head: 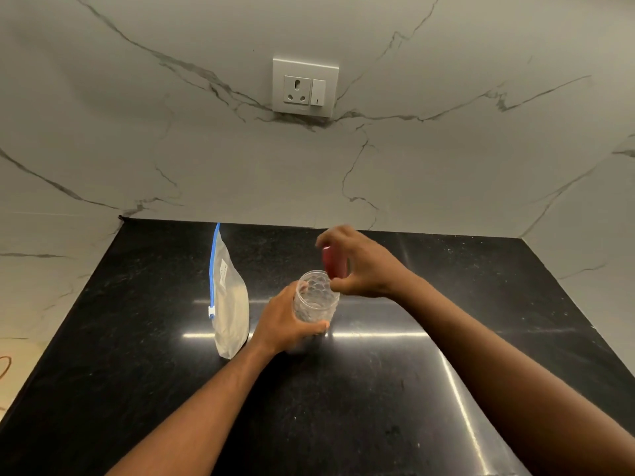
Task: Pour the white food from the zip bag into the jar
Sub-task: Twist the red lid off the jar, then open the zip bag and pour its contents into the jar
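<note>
A clear patterned plastic jar point(315, 298) stands open-mouthed and empty on the black counter point(378, 389). My left hand point(285, 324) wraps around its left side and base. Just above and right of the jar's mouth, my right hand point(360, 266) pinches a red lid point(332, 264), tilted on edge and clear of the rim. To the left of the jar stands a zip bag point(228, 304) with a blue slider strip, upright and closed, holding white food in its lower part.
Marble walls close the counter at the back, left and right. A white wall socket with a switch point(305, 86) sits high on the back wall. A pale floor area point(13, 365) shows at the far left.
</note>
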A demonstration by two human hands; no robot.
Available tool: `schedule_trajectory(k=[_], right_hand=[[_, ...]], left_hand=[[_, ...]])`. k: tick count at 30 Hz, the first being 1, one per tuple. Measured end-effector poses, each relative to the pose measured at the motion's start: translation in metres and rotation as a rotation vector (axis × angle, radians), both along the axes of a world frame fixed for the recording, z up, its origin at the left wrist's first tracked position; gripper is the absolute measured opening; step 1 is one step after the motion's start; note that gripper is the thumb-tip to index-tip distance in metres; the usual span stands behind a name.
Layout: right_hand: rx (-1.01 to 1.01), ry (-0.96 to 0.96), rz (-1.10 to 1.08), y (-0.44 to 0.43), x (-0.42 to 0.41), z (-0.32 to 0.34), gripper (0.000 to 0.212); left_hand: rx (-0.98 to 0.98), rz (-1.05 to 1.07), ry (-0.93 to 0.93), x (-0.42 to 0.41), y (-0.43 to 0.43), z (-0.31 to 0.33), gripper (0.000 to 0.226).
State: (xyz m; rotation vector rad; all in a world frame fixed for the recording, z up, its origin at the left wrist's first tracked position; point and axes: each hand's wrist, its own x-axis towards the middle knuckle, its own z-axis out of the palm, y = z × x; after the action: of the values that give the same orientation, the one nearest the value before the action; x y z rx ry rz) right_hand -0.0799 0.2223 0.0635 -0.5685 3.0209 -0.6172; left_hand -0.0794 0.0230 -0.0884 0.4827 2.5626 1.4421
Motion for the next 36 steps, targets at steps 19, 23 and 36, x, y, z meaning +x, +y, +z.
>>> schedule_trajectory(k=[19, 23, 36], right_hand=[[-0.321, -0.154, -0.783, 0.044, 0.060, -0.167, 0.020], [-0.420, 0.094, -0.692, 0.032, 0.064, -0.135, 0.006], [-0.420, 0.197, 0.243, -0.117, 0.044, -0.003, 0.020]], left_hand=[[0.043, 0.122, -0.131, 0.040, 0.004, 0.009, 0.129], [0.048, 0.217, -0.107, 0.052, 0.000, 0.029, 0.124], [0.298, 0.655, 0.342, 0.122, -0.081, 0.124, 0.014]])
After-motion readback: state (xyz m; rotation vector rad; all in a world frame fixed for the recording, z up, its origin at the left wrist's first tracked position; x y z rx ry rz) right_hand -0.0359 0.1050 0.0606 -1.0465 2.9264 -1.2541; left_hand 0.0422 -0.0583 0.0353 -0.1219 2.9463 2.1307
